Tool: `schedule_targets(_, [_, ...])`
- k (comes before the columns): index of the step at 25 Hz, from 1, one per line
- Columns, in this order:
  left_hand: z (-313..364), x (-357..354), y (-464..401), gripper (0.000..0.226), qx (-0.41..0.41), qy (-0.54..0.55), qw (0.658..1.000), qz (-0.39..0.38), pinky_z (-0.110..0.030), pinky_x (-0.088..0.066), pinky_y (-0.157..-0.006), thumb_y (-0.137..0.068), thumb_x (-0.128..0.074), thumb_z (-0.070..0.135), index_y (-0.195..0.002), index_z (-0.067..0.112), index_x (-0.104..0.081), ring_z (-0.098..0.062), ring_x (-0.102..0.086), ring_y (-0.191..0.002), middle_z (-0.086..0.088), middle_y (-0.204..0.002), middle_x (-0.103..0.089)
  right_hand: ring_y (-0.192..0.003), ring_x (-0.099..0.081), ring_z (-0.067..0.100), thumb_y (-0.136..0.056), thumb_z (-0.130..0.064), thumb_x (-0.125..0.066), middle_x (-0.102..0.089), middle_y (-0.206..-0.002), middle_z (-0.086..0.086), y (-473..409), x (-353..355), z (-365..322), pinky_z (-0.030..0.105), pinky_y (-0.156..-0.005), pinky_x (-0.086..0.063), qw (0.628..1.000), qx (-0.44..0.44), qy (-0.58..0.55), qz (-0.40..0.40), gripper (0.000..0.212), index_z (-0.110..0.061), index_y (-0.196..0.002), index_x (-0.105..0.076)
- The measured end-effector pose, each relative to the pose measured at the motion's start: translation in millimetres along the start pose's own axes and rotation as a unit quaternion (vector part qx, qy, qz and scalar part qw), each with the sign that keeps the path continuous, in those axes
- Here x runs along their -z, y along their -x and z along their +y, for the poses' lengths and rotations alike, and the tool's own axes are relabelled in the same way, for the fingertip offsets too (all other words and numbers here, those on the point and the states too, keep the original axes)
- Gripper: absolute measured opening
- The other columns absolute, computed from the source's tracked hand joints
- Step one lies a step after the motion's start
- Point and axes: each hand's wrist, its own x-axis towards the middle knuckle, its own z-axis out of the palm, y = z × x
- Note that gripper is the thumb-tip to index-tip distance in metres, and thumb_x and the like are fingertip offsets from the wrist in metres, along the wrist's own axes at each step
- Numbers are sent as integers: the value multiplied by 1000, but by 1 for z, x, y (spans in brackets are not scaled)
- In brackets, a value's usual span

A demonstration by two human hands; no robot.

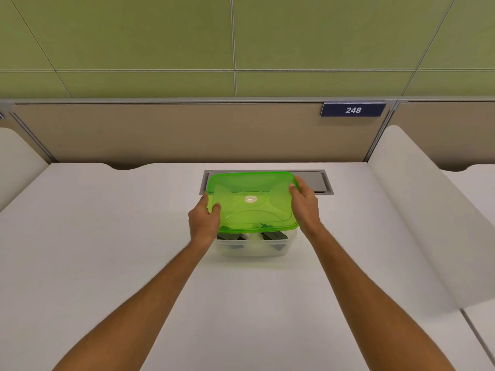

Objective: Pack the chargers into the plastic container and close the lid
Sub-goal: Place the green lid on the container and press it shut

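Observation:
A clear plastic container (251, 249) stands on the white desk (107, 236), near its middle. Dark chargers (273, 235) and a white one lie inside it, seen through the front wall. A translucent green lid (251, 202) is held over the container, tilted, with its near edge at the rim and its far edge raised. My left hand (205, 219) grips the lid's left edge, thumb on top. My right hand (305, 204) grips the lid's right edge.
A grey cable hatch (321, 182) is set in the desk just behind the container. A beige partition with a blue "248" sign (353, 110) rises at the back. White side dividers (428, 210) flank the desk.

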Motion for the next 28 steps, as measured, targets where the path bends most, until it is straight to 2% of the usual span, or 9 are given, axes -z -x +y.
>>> schedule_targets(3, [-7,1,3,35,4,-34,999,-10,-31,-40,-74,-91,-56,13,-125,5,-56,-38,-60,-97,-22,-106,-66,-103,-54,17,-97,-24,-46,-58,-134,6,1,-6,17,28,-96,-42,998,-42,35,3,45,-19,-143,-44])
schedule_targets(7, [-22,-1,-5,31,12,-96,994,-54,-38,-47,-72,-88,-55,19,-116,7,-58,-39,-60,-89,-21,-93,-68,-126,-50,28,-98,-25,-46,-53,-140,10,1,-11,32,35,-107,-38,995,-55,83,-10,48,-18,-145,-40])
schedule_targets(11, [-30,-4,-4,26,18,-132,988,-78,-40,-46,-71,-85,-54,16,-109,7,-59,-41,-58,-89,-23,-91,-67,-118,-55,34,-99,-23,-43,-59,-132,14,0,-12,40,40,-103,-43,991,-35,128,-16,46,-19,-144,-40])
schedule_targets(17, [-40,-9,-9,35,1,-141,986,-86,-43,-50,-77,-87,-56,18,-120,9,-56,-41,-58,-95,-24,-97,-68,-120,-53,35,-100,-20,-41,-59,-133,16,-7,-13,46,36,-99,-41,984,-10,178,-20,44,-17,-144,-41])
schedule_targets(22, [-42,-7,-11,37,-14,-137,986,-90,-39,-47,-76,-87,-59,21,-123,12,-57,-39,-59,-95,-20,-98,-69,-114,-56,39,-98,-22,-44,-60,-128,19,-11,-13,55,40,-95,-43,979,-27,202,-17,45,-20,-143,-38])
schedule_targets(28, [-39,-13,-36,42,71,-12,995,-74,-32,-43,-93,-89,-61,21,-128,10,-53,-29,-57,-113,-15,-127,-60,-121,-53,34,-93,-33,-51,-55,-136,13,-28,-14,46,39,-98,-41,971,-47,234,1,47,-16,-136,-45])
